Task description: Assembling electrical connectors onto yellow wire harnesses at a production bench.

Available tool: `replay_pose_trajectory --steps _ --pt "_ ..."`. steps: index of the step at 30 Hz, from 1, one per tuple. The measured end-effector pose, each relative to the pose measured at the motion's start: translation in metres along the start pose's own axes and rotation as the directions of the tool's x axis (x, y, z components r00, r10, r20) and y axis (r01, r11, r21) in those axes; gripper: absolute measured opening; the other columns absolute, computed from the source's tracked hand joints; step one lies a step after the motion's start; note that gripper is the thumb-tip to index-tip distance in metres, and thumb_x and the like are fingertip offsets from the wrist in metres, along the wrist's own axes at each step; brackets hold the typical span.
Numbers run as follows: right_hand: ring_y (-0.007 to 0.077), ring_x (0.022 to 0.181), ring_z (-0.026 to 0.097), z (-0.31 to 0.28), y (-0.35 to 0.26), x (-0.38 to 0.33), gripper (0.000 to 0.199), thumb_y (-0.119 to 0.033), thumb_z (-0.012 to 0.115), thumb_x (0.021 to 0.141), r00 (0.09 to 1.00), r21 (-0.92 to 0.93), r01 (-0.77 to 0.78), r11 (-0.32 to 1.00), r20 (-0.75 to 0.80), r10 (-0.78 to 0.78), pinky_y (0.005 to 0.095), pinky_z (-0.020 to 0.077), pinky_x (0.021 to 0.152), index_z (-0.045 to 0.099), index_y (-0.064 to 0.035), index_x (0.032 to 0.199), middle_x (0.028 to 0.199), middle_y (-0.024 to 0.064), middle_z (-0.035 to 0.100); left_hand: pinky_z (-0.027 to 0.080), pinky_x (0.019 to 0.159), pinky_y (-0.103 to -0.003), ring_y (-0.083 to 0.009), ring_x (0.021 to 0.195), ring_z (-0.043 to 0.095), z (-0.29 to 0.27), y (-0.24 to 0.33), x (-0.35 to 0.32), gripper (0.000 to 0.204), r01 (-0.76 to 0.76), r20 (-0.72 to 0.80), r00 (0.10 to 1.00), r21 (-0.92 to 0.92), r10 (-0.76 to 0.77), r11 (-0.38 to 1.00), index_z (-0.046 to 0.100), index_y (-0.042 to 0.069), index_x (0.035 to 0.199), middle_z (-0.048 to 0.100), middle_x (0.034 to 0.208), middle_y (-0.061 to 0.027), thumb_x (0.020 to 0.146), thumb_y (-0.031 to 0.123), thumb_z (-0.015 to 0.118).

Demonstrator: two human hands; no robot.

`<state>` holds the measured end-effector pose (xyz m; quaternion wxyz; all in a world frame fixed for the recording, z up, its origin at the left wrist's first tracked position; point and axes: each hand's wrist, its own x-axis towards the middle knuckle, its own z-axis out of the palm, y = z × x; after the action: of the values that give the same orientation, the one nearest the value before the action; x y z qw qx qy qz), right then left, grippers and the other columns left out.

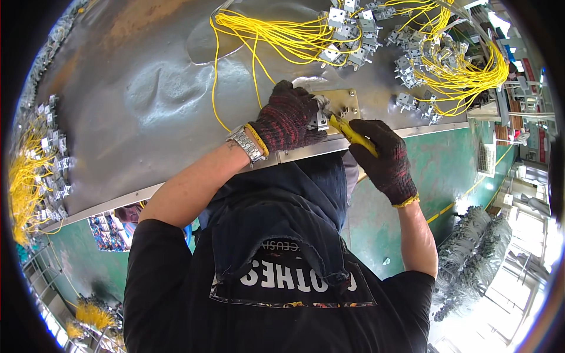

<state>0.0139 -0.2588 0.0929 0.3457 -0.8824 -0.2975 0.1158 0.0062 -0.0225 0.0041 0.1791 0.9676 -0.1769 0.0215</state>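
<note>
My left hand (285,117), in a dark red and black knit glove, is closed on a small silver metal block (319,121) near the table's front edge. The block rests at a brass-coloured plate (347,101) with bolts in its corners. A yellow wire comes from under the left glove and trails over the tabletop. In my right hand (385,159), gloved alike, is a yellow-handled hand tool (356,136); its tip points at the block, and I cannot tell whether it touches. Its exact kind is partly hidden by the fingers.
The worn metal table (170,135) bears a bundle of yellow wires (276,32) with silver blocks (353,35). Another such bundle (465,76) lies at the far right, and more wired blocks (44,159) line the left edge. Grey wrapped bundles (471,253) stand on the green floor (432,170).
</note>
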Motion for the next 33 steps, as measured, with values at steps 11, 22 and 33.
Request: replay_pose_trajectory --steps 11,22,33 --pt "0.0332 0.101 0.069 0.010 -0.018 0.002 0.037 -0.003 0.076 0.080 0.997 -0.135 0.023 0.991 -0.071 -0.033 0.0371 0.0546 0.087 0.069 -0.0021 0.116 0.113 0.0180 0.069 0.041 0.095 -0.046 -0.0276 0.103 0.065 0.004 -0.005 0.000 0.052 -0.030 -0.042 0.999 -0.040 0.028 0.999 0.068 0.015 0.113 0.072 0.106 -0.0080 0.078 0.054 0.074" --pt "0.0287 0.097 0.071 0.020 -0.011 0.009 0.032 -0.003 0.075 0.081 0.983 -0.171 0.019 0.985 -0.179 -0.050 0.0347 0.0550 0.084 0.069 -0.0021 0.112 0.108 0.0154 0.070 0.043 0.093 -0.046 -0.0277 0.102 0.067 -0.005 -0.002 0.009 0.056 -0.017 0.039 0.999 0.007 0.016 1.000 0.068 0.014 0.115 0.073 0.102 -0.0078 0.080 0.058 0.069" --pt "0.0308 0.094 0.071 0.022 -0.005 0.005 0.032 -0.005 0.077 0.079 0.976 -0.143 0.024 0.989 -0.210 -0.055 0.0354 0.0558 0.082 0.070 -0.0030 0.111 0.105 0.0153 0.071 0.044 0.095 -0.044 -0.0317 0.099 0.066 -0.003 -0.003 0.009 0.060 -0.010 0.022 1.000 -0.038 0.011 0.999 0.069 0.011 0.111 0.071 0.099 -0.0140 0.078 0.062 0.070"
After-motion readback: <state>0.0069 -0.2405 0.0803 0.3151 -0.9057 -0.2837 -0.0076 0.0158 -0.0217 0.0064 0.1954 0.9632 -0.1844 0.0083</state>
